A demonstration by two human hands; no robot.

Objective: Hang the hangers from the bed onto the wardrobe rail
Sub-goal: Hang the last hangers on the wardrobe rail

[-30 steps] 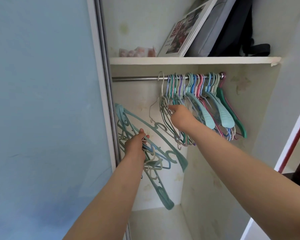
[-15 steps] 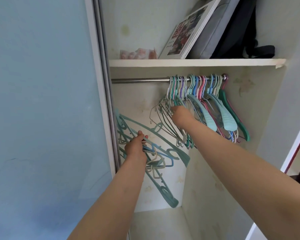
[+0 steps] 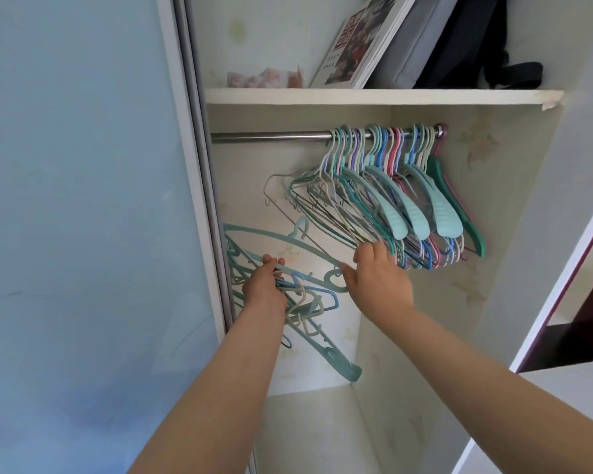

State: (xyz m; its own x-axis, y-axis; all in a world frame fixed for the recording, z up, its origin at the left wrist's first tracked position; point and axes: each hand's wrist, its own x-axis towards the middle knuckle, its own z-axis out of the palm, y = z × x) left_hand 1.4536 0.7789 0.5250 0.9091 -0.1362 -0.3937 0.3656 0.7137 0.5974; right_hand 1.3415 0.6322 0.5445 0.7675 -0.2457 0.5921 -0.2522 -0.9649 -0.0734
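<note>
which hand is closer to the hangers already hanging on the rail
Right. The right hand reaches up beside the lower ends of the hangers on the rail; the left hand is lower and further left, gripping a separate bundle of hangers.

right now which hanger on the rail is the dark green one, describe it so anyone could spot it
Follow the metal rail under the shelf to its right end. The dark green hanger hangs last, nearest the side wall, thicker and darker than its pale teal neighbours.
</note>
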